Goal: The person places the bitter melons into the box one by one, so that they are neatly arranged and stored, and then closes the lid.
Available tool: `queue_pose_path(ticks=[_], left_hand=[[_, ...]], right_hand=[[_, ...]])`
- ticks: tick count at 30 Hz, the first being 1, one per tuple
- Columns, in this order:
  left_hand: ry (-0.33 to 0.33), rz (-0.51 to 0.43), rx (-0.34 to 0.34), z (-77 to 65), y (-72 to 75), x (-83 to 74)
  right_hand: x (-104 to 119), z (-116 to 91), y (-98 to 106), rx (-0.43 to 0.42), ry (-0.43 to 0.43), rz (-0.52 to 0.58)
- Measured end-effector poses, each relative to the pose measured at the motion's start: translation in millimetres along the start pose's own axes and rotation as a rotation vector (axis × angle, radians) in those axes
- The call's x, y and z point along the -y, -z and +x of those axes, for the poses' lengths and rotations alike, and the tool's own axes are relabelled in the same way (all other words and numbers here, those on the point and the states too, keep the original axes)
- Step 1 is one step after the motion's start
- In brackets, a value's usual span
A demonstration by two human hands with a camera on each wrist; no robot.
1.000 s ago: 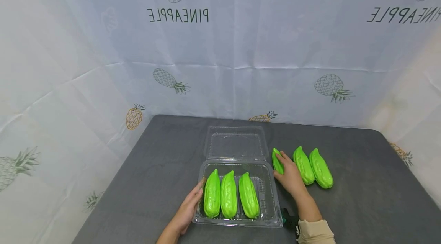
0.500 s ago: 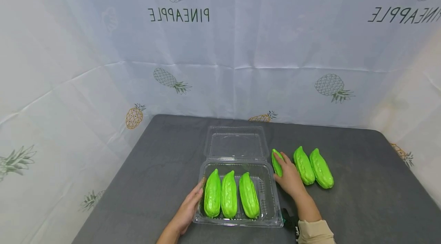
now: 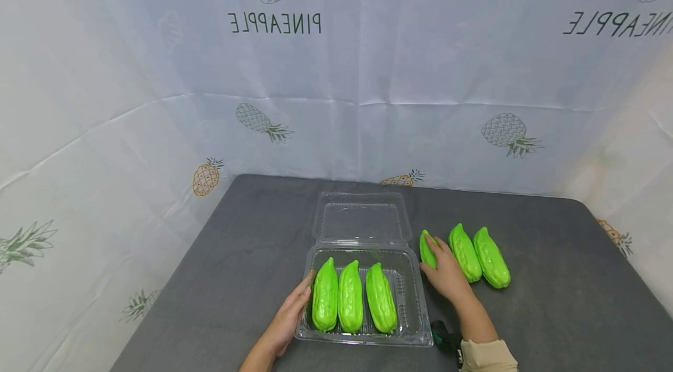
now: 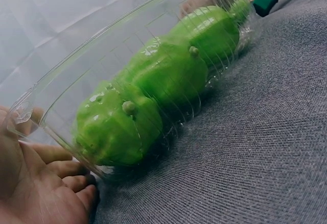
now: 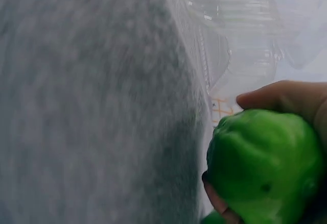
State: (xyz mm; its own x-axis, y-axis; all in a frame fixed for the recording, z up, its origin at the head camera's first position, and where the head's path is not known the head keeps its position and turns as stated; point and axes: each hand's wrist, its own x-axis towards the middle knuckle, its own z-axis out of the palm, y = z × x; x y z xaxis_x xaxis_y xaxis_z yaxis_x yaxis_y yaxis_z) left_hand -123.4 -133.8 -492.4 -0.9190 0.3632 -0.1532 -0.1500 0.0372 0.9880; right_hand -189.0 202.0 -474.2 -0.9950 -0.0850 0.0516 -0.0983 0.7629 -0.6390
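Here's the right hand gripping a green gourd, just right of the clear clamshell container, while the left hand touches its left wall, fingers extended. Beneath, a dark grey, woven-textured tabletop; behind, a creased pale curtain shows pineapples and mirrored lettering.

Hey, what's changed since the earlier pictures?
The right hand and the gourd it grips shifted slightly right, away from the box. The left hand stays at the box's side; the three gourds inside and two loose gourds at right haven't moved.
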Motion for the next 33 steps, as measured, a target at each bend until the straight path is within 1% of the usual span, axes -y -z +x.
queue_pose_path(ticks=[3,8,11,16,23,28,33], left_hand=[[0.001,-0.001,0.002,0.1,0.0,-0.3],[-0.006,0.004,0.004,0.7,-0.2,0.8],[-0.009,0.006,0.008,1.1,-0.3,1.2],[0.003,0.013,0.003,0.8,0.0,1.4],[-0.006,0.014,-0.004,0.5,-0.1,0.7],[-0.001,0.01,-0.003,0.6,-0.3,0.1],[-0.006,0.003,-0.001,0.6,-0.7,-0.2]], right_hand=[[2,-3,4,0.0,-0.002,0.019],[5,-8,9,-0.031,0.039,0.054],[7,-12,13,-0.027,0.049,0.08],[13,-21,21,-0.016,0.035,0.107],[25,-34,34,-0.029,0.002,0.146],[30,-44,39,-0.067,-0.012,0.155],[33,-53,41,-0.121,0.023,0.193]])
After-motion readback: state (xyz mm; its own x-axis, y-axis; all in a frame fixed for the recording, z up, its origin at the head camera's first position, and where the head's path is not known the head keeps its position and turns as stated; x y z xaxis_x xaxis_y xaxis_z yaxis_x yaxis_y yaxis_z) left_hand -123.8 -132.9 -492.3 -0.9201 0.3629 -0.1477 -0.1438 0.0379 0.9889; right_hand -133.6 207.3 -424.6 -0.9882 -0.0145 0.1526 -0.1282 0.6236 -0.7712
